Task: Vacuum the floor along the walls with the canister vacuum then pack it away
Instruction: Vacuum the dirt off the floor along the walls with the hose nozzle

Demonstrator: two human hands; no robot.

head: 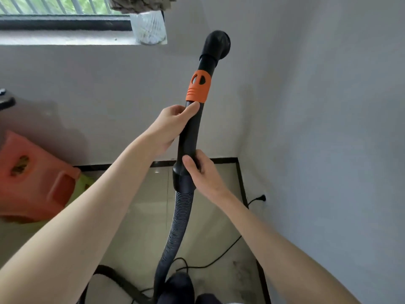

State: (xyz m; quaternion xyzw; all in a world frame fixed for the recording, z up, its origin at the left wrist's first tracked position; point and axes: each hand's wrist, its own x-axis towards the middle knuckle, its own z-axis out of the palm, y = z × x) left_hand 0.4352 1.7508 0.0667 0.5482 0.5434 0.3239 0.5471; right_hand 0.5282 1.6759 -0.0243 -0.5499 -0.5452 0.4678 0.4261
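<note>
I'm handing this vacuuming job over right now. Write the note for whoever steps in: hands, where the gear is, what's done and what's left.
Left hand grips the black wand just below its orange collar. Right hand grips the wand's lower end, above the cuff of the ribbed hose.
The wand is raised, its round nozzle up near the wall, off the floor. The hose drops toward the feet; the canister is not clearly in view. The power cord lies across the tiles, its plug at the right wall.
Done: cannot tell how much floor is covered.
Left: lower the nozzle, vacuum along the walls, then pack away.
</note>
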